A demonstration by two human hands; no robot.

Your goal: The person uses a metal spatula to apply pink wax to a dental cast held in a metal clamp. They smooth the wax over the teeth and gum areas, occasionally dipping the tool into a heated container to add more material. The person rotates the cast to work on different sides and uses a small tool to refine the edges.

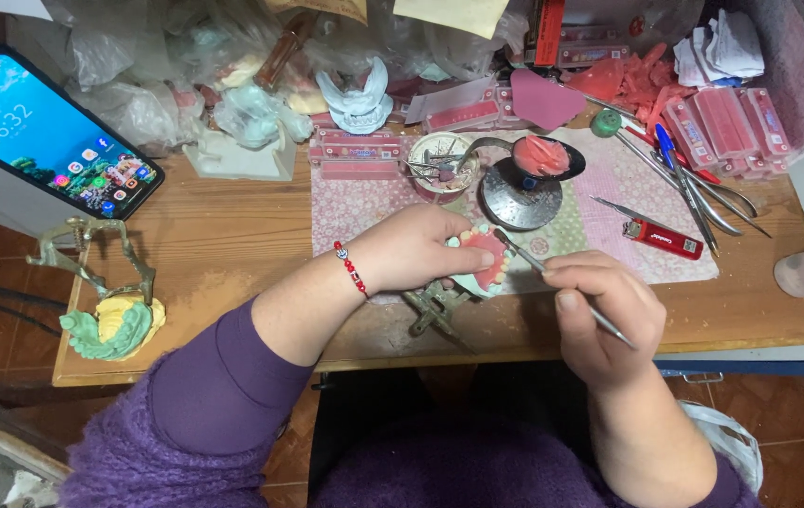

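While the left hand (421,249) grips one denture model (485,259), pink wax with a row of pale teeth on a pale green base, the right hand (599,306) is closed around one thin metal tool (562,287), tip touching the pink wax at the model's right edge. Model sits just above the near edge of the wooden counter (223,245), over a metal hinged frame (435,310). One red bead bracelet (351,270) on the left wrist, purple sleeves on both arms. Behind the hands: one round metal stand (515,202), one spoon (538,158) holding pink wax, one small cup (442,165) of bits, one red lighter (662,238). Several metal hand tools (703,198) lie at right on the patterned mat (364,202). One phone (49,132), screen lit, far left. One second hinged frame (101,273) with a green and yellow cast at the left counter edge. Two more plaster casts (355,99) at the back.
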